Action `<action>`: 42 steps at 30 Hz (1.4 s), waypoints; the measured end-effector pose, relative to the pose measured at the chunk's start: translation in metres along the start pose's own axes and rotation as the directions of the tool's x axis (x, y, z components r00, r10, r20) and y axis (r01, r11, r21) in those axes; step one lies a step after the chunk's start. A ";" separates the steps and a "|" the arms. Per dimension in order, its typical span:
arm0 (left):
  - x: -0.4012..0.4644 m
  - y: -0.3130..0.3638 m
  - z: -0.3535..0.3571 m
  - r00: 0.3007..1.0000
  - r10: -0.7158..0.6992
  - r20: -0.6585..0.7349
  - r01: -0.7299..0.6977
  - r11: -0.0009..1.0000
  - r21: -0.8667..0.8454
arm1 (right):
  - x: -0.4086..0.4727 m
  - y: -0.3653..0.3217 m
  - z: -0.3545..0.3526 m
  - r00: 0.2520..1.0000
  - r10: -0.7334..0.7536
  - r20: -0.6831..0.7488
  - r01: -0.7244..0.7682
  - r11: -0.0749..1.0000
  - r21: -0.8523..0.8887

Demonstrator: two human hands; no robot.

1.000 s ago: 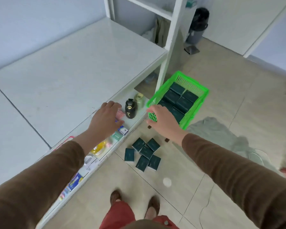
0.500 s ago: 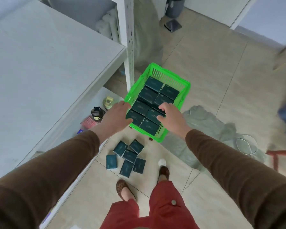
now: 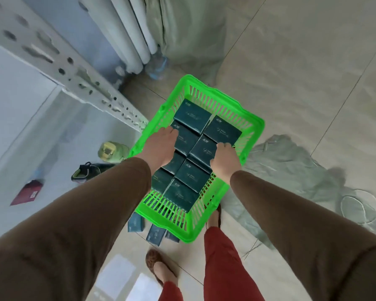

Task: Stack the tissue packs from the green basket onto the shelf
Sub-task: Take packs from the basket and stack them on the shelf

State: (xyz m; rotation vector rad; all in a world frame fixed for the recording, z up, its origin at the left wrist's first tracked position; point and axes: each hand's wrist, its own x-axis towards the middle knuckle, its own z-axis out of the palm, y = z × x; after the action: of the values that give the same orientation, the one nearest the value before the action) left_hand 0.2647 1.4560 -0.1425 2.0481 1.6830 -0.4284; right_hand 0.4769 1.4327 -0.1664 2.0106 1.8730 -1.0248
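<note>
The green basket (image 3: 254,124) stands on the floor in front of me, filled with several dark teal tissue packs (image 3: 192,115) in two rows. My left hand (image 3: 161,146) lies over the left row, its fingertips touching a pack. My right hand (image 3: 225,158) is at the right row, with fingers curled over the outer edge of a pack (image 3: 204,149) beside the basket wall. The white shelf (image 3: 19,105) and its perforated upright (image 3: 58,68) are to the left. A few more packs (image 3: 136,223) lie on the floor, partly hidden under the basket's near end.
On the low shelf board at left are a pale green bottle (image 3: 108,149), a black bottle (image 3: 89,170) and a red box (image 3: 27,192). A grey cloth (image 3: 291,170) and a wire ring (image 3: 361,209) lie right of the basket. A radiator (image 3: 130,40) stands behind.
I have leaned in over the basket, so it now fills the middle of the view. Both hands moved from its near rim onto the packs farther inside.
</note>
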 end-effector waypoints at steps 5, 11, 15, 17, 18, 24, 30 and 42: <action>0.067 0.001 0.035 0.996 0.089 0.004 -0.088 0.976 0.200 | 0.037 0.013 0.034 0.996 -0.047 -0.077 0.031 0.978 -0.204; 0.089 -0.010 0.061 0.988 0.153 -0.034 -0.131 0.922 0.363 | 0.046 0.023 0.064 0.976 -0.180 -0.121 0.133 0.937 -0.322; 0.079 -0.012 0.057 0.995 0.096 -0.020 -0.079 0.903 0.422 | 0.050 0.022 0.062 0.996 -0.077 0.043 0.087 0.930 -0.357; 0.067 -0.011 0.051 0.998 0.057 -0.024 -0.042 0.907 0.418 | 0.046 0.017 0.055 0.998 -0.048 0.041 0.059 0.946 -0.320; 0.058 -0.011 0.047 0.999 0.033 -0.028 -0.018 0.907 0.420 | 0.042 0.015 0.049 0.998 -0.048 0.031 0.055 0.953 -0.299; -0.047 -0.036 0.024 0.973 -0.149 -0.179 0.179 0.970 0.166 | -0.016 -0.005 0.012 0.984 -0.179 0.008 0.179 0.984 0.005; -0.241 -0.065 0.003 0.844 -0.480 -0.238 0.415 0.867 -0.276 | -0.138 -0.075 -0.007 0.909 -0.415 -0.045 0.417 0.899 0.137; -0.700 -0.127 0.047 0.449 -0.849 -0.278 0.514 0.500 -0.697 | -0.450 -0.284 0.088 0.716 -0.698 0.016 0.535 0.564 0.629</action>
State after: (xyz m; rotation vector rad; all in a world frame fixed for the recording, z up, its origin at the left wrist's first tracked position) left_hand -0.0020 0.8651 0.1541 0.9619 2.6763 0.5102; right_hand 0.2026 1.0727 0.1272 1.2519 2.3622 -2.1885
